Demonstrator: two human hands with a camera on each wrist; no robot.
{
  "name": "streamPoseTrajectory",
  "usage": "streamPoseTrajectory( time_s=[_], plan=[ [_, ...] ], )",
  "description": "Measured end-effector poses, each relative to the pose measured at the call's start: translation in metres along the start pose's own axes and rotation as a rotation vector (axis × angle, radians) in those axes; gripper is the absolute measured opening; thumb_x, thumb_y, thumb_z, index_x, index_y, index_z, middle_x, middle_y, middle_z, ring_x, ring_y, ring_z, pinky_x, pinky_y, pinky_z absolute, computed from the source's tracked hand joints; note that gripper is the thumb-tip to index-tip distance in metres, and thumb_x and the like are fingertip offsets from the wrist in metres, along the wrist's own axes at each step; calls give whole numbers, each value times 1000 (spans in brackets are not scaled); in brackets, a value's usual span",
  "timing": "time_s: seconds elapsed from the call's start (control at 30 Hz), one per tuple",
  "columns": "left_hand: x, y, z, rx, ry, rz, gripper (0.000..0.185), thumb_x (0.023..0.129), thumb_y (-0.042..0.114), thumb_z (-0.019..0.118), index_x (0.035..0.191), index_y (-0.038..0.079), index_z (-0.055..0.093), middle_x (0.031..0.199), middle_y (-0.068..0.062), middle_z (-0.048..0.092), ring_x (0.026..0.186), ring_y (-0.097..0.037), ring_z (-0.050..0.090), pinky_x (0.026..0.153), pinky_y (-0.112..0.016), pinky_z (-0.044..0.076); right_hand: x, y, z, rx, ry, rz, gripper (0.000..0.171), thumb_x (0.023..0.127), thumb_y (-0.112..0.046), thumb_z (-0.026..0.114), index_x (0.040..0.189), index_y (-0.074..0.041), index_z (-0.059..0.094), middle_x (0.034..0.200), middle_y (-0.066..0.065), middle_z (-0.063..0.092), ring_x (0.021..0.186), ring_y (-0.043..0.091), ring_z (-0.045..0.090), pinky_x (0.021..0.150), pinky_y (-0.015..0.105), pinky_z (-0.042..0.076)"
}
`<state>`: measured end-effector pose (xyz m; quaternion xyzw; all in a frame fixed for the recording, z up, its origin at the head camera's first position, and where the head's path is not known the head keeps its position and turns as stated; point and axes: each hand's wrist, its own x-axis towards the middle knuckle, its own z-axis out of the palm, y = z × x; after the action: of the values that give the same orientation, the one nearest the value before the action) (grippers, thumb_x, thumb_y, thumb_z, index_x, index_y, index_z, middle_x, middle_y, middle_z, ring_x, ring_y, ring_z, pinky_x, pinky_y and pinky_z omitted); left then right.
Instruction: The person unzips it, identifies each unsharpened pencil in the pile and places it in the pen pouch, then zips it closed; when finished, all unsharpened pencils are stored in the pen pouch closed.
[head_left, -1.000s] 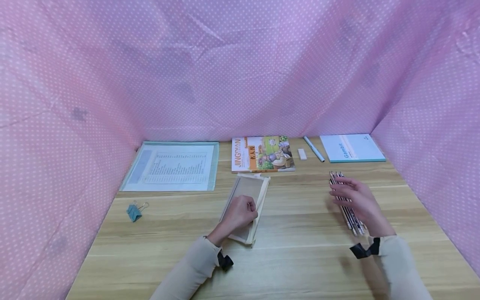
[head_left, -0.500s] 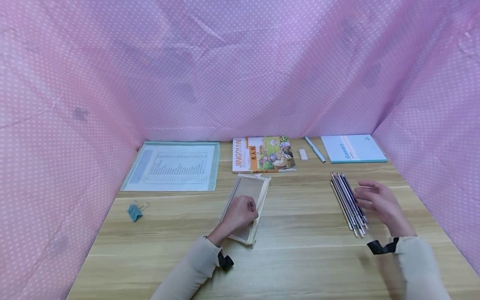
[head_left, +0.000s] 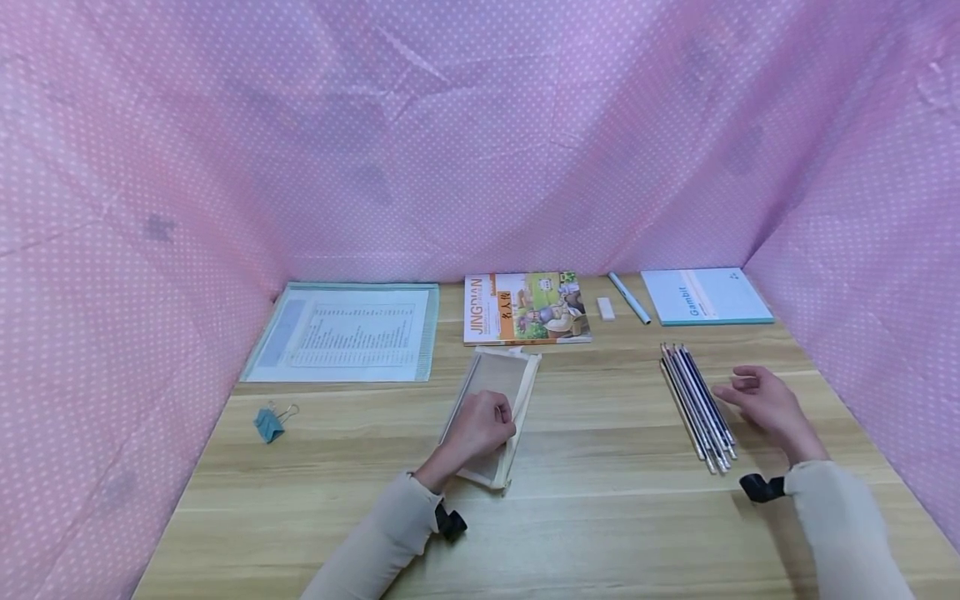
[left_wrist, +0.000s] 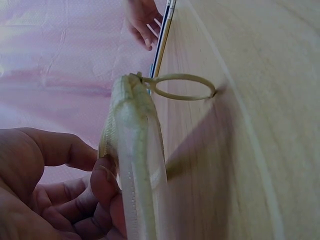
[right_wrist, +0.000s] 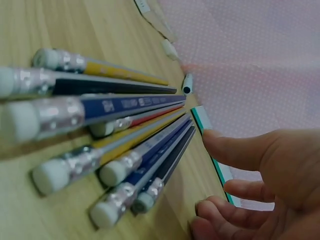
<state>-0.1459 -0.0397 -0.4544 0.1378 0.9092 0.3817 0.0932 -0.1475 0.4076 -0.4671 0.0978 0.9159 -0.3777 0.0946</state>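
My left hand (head_left: 480, 425) lies over a see-through zip pencil case (head_left: 495, 371) with cream edging, pinching its zipped edge between thumb and finger. In the left wrist view the case (left_wrist: 137, 170) stands close to the hand, a cream loop (left_wrist: 182, 95) hanging at its end. A bundle of pencils (head_left: 693, 400) with white eraser ends lies on the table to the right. Just right of them is my right hand (head_left: 768, 408), its fingers loosely bent and holding nothing. In the right wrist view its thumb points toward the pencils (right_wrist: 135, 107), apart from them.
Along the back lie a mint-edged document folder (head_left: 337, 333), a picture-covered book (head_left: 527, 308), a white eraser (head_left: 605, 309), a light blue pen (head_left: 628, 297) and a notebook (head_left: 705, 296). A teal binder clip (head_left: 268, 424) is at the left. Pink dotted cloth (head_left: 480, 150) encloses the table.
My right hand has moved right, from over the pencils to beside them, uncovering the bundle. The left hand and the pencil case have stayed in place.
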Motion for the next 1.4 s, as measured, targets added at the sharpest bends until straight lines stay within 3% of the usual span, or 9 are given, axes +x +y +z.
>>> streamPoseTrajectory(
  time_s=[0.1, 0.33, 0.4, 0.53, 0.67, 0.87, 1.0, 1.13, 1.4],
  plan=[
    [0, 0, 0, -2, 2, -2, 13, 78, 1, 65, 67, 8, 63, 56, 4, 52, 48, -6, 47, 46, -19, 34, 4, 1, 1, -37, 8, 6, 81, 97, -42, 60, 144, 17, 29, 136, 43, 42, 116, 51, 53, 72, 20, 50],
    [-1, 0, 0, -14, -1, -5, 13, 78, 1, 66, 67, 8, 63, 56, 4, 52, 48, -7, 47, 46, -20, 35, 6, 2, 5, -82, 43, -4, 78, 94, -36, 67, 141, 17, 33, 133, 43, 44, 117, 54, 49, 94, 56, 46],
    [0, 0, 0, -11, 1, 1, 13, 78, 2, 66, 67, 8, 63, 56, 4, 52, 49, -6, 47, 46, -19, 34, 6, 3, 4, -93, 70, -13, 72, 93, -29, 68, 140, 16, 36, 131, 44, 46, 116, 55, 50, 94, 59, 44],
    [0, 0, 0, -13, -4, 2, 13, 78, 2, 66, 67, 8, 63, 56, 4, 52, 48, -6, 47, 46, -19, 35, 5, 9, -1, -112, 147, 5, 57, 94, -18, 61, 136, 16, 42, 127, 41, 53, 107, 48, 58, 78, 41, 50],
    [0, 0, 0, -17, -15, -10, 13, 79, 2, 66, 68, 8, 63, 57, 4, 53, 48, -7, 48, 46, -19, 35, 3, 16, -9, -100, 144, 50, 58, 100, -27, 53, 137, 16, 40, 128, 41, 52, 103, 43, 60, 68, 26, 47],
    [0, 0, -1, -15, -17, -6, 13, 80, 2, 66, 69, 7, 63, 57, 4, 52, 48, -7, 48, 46, -19, 35, 1, 20, -18, -164, 62, 7, 66, 98, -42, 58, 132, 14, 47, 124, 41, 53, 103, 47, 59, 72, 31, 47],
    [0, -1, -1, -14, -15, 2, 12, 80, 2, 66, 69, 7, 64, 57, 4, 52, 48, -7, 48, 46, -19, 34, 0, 22, -19, -234, 97, -63, 52, 93, -30, 68, 121, 13, 58, 110, 35, 65, 84, 26, 66, 69, 28, 45],
    [-1, -2, 0, -10, -14, 5, 12, 79, 2, 67, 69, 7, 64, 57, 4, 52, 48, -7, 47, 46, -19, 34, -1, 27, -19, -242, 148, -94, 40, 89, -17, 69, 115, 13, 62, 100, 32, 70, 70, 4, 58, 62, 24, 43],
    [-1, -2, 0, -1, -2, 14, 13, 79, 2, 66, 67, 8, 63, 56, 5, 52, 48, -6, 47, 46, -19, 34, 0, 44, -28, -205, 171, -68, 39, 89, -11, 66, 117, 16, 58, 100, 36, 68, 64, -1, 53, 55, 24, 45]
  ],
)
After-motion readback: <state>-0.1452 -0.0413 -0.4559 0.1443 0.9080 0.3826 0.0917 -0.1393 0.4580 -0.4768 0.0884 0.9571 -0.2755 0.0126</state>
